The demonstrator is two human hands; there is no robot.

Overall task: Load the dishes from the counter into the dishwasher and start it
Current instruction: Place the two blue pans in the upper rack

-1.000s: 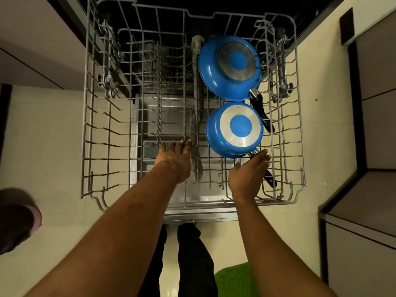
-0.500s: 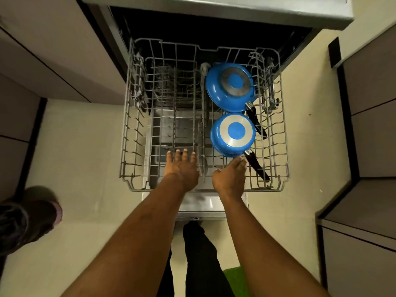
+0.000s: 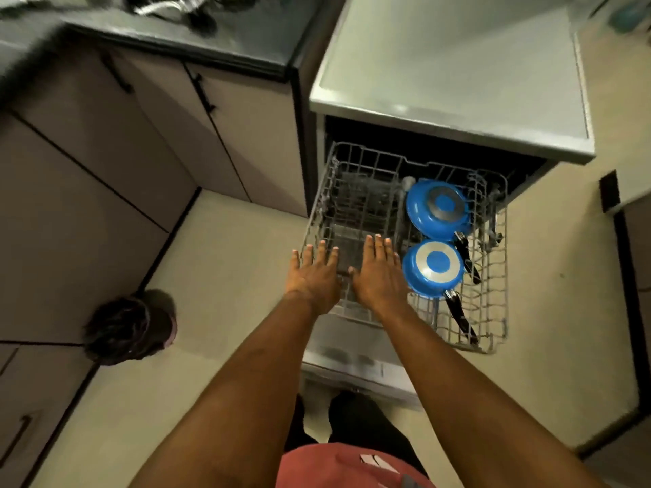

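A home kitchen. A dark counter [image 3: 211, 40] runs over pale cabinet doors [image 3: 246, 128] with slim black handles [image 3: 206, 93], and blurred metalware [image 3: 165, 8] lies near its far edge. Beside the counter's right end stands an open dishwasher [image 3: 451, 82], its wire rack [image 3: 493, 311] drawn out over a cream floor [image 3: 225, 276] and holding two upturned blue pans [image 3: 436, 209].

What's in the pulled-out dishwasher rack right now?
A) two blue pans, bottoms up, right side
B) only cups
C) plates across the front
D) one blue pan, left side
A: the far blue pan and the near blue pan both lie bottoms up along the right side of the rack.
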